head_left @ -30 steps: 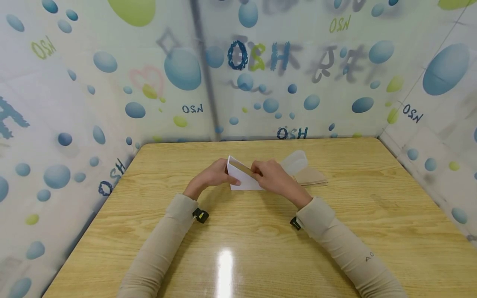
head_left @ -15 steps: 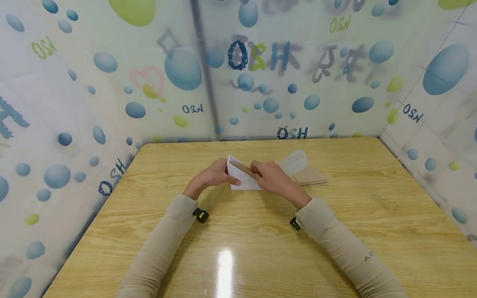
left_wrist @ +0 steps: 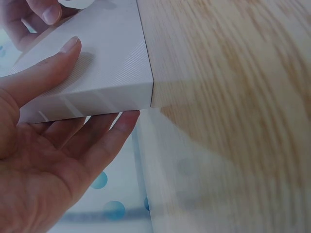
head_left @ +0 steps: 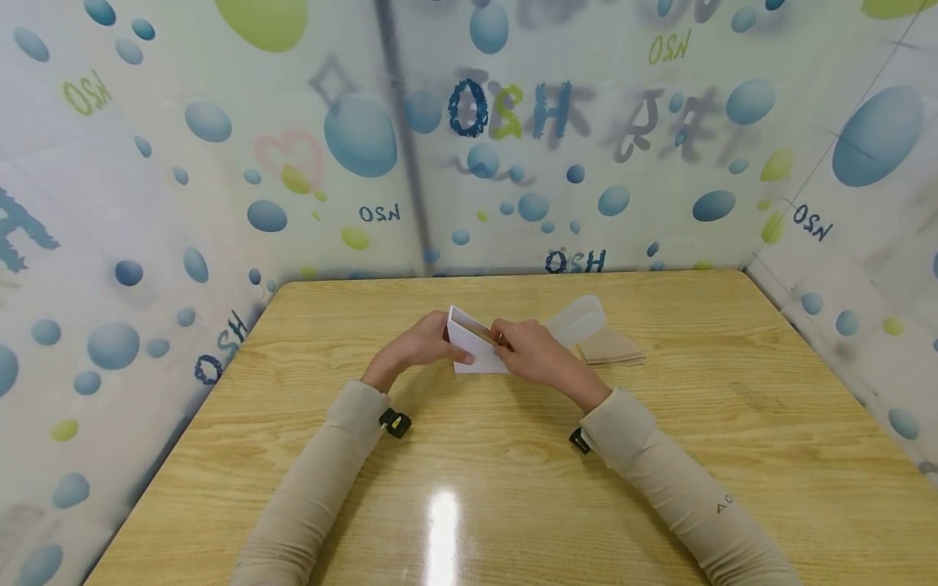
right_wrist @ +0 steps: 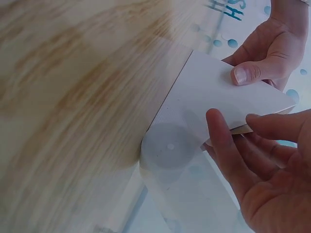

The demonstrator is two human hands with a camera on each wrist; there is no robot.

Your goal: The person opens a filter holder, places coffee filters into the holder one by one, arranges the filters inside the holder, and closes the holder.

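A white box (head_left: 475,350) stands on its long edge on the wooden table, its open side up. My left hand (head_left: 425,339) grips its left end, thumb on the front face and fingers beneath and behind, as the left wrist view shows. A tan cardboard-like piece (head_left: 479,330) shows inside the opening. My right hand (head_left: 533,348) is at the opening's right part, its curled fingers at the tan piece and its thumb near the front face. In the right wrist view the tan piece's edge (right_wrist: 241,130) shows between the fingers; its far part is hidden.
Just behind the right hand lie a translucent plastic sheet or bag (head_left: 584,320) and folded brown paper-like pieces (head_left: 611,347). The table (head_left: 454,456) meets patterned curtain-like walls (head_left: 469,187) at its back and sides.
My right hand has slid slightly left along the box's opening. Less of the tan piece shows, and it appears lower in the box. The left hand and box have stayed almost still.
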